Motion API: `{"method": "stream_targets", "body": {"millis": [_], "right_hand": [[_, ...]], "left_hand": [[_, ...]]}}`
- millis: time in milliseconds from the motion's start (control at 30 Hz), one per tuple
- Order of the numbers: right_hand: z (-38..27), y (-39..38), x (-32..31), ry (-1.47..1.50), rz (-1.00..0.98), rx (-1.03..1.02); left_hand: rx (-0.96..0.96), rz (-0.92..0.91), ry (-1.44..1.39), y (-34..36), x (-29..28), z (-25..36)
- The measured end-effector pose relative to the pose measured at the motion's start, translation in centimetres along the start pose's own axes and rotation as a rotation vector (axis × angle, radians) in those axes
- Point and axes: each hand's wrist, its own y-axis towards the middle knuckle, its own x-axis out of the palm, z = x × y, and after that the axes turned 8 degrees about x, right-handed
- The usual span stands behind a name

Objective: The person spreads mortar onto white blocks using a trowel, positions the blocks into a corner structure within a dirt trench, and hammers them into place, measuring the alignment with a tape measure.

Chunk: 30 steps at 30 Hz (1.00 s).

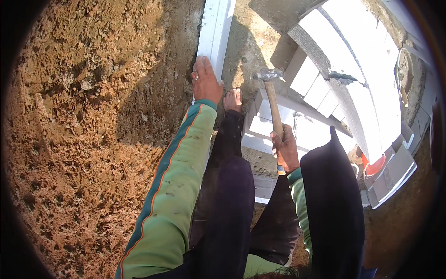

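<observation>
My left hand [207,81] lies on a long white grooved strip [216,21], its slightly bent fingers resting along the top. The strip runs along the edge of a rough brown earth surface. My right hand [285,148] is wrapped round the wooden handle of a hammer [272,93], whose metal head is raised to the right of the strip. Below the hammer head, my bare foot [232,99] stands on the dirty grey ground beside the strip.
Rough earth [79,139] fills the left side. At right are stacked white blocks [264,126], large pale sheets [344,32] with a broken patch, a red bucket [374,166] partly hidden beneath them, and grey-white pieces [395,185] near the rim.
</observation>
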Motion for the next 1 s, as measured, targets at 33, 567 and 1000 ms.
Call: {"method": "stream_targets", "body": {"millis": [33,567,1000], "right_hand": [[-2.2,1.7,1.0,0.068,-0.02,0.016],[-17.4,20.3,9.7,0.685,0.002,-0.017],[-21.2,21.1,12.0,0.741,-0.062,0.082]], "left_hand": [[0.018,0.003,0.003,2.0,-0.4,0.9],[-0.077,-0.168,0.047,8.0,-1.6,0.0],[-0.036,-0.159,0.118,9.2,-0.8,0.1]]}}
